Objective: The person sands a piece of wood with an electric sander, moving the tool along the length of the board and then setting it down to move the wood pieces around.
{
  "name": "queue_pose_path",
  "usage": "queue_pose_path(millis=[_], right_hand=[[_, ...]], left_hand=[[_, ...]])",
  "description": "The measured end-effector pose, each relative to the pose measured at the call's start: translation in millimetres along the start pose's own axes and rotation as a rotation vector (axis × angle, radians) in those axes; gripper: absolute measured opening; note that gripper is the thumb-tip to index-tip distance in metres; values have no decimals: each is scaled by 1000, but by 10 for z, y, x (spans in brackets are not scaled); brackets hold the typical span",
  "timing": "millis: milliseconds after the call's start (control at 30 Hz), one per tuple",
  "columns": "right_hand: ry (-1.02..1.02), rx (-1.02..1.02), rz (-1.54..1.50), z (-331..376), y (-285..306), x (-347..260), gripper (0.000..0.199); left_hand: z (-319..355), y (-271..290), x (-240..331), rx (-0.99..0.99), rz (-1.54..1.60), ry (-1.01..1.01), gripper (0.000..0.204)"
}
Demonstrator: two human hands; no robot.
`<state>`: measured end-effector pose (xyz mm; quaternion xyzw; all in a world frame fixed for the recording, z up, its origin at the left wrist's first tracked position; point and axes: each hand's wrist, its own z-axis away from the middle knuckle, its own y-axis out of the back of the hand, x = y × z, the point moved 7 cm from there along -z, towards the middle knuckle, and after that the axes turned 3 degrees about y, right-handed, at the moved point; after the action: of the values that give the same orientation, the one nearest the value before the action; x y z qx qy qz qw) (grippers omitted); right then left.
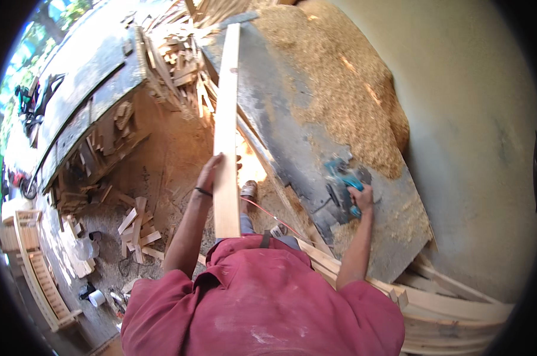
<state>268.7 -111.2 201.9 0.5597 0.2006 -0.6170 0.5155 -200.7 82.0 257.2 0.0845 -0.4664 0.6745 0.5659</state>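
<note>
Our left grip clenched a long plank; our right grip grasped a planer. The plank could tip and slide off.

Left hand gripping long pale plank at edge, plank held lengthwise above surface, near end toward chest. Right hand closed on handle of blue power planer, planer resting on grey surface. Heap of sawdust over far right part of surface. Red cord trailing below plank. Offcuts scattered on dirt floor at left. Stacked boards at lower right.
</note>
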Motion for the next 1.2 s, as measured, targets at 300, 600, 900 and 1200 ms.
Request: queue_pose_path(millis=[300,600,900,1200], right_hand=[[85,44,414,-90,389,131,23],[245,-156,-85,831,-782,-1400,64],[572,49,180,1718,-1695,-2027,52],[416,652,-106,2690,-1227,-1780,44]], left_hand=[[-406,-570,-402,-108,200,55,56],[-637,-1376,-858,-1038,1111,160,14],[-401,-1796,-905,-1042,775,657,38],[-2851,187,133,-322,-674,-75,66]])
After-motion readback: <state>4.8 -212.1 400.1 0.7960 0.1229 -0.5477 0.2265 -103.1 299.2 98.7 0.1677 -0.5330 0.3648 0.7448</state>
